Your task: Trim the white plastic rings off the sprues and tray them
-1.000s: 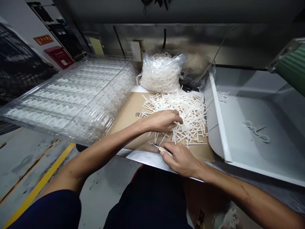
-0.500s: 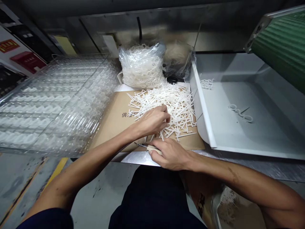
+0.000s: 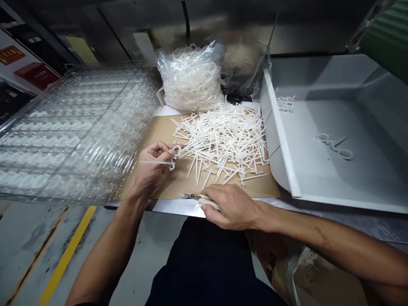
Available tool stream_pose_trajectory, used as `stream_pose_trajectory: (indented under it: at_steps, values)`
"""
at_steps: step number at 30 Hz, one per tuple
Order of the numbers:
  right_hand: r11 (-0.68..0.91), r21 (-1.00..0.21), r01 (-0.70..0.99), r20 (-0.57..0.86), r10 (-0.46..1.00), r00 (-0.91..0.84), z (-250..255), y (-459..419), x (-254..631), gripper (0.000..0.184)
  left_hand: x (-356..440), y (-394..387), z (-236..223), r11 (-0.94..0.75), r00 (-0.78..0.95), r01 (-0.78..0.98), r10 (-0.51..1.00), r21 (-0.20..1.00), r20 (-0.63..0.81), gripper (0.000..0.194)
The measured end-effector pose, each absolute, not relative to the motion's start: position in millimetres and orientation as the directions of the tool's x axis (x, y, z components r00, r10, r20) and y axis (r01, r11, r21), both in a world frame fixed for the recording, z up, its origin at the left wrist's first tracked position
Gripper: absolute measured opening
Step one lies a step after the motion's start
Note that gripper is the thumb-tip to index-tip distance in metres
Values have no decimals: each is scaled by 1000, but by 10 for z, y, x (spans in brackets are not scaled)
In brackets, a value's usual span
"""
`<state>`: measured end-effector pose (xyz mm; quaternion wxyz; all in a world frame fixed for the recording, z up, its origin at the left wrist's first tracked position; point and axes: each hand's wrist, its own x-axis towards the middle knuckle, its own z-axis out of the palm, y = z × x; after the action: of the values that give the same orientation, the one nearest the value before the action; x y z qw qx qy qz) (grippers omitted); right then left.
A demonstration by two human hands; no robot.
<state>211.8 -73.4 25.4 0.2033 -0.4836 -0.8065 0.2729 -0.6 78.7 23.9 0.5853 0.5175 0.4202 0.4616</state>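
Note:
My left hand [image 3: 152,169] is closed on a thin white plastic piece [image 3: 162,162] with rings at one end, held just above the left part of a brown cardboard sheet [image 3: 165,180]. A heap of white plastic pieces [image 3: 223,140] lies on the cardboard to its right. At the cardboard's near edge my right hand [image 3: 232,207] is closed on a small cutter [image 3: 195,197] with a pale handle and metal tip pointing left.
A stack of clear plastic trays [image 3: 73,127] fills the left. A clear bag of white ring parts [image 3: 191,76] stands behind the heap. A grey bin [image 3: 287,148] on the right holds a few white parts [image 3: 334,145]. A green machine part [image 3: 387,38] is at top right.
My left hand has drawn back from the heap to the left with one white piece in its fingers. My right hand has stayed on the cutter.

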Motion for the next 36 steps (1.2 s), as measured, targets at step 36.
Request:
stream_pose_trajectory:
  at_steps: [36]
  values:
    - [282,-722,632,68,938,-341,-71,-696,2392,44,-581,275,152,-547,572,527,794,651,204,30]
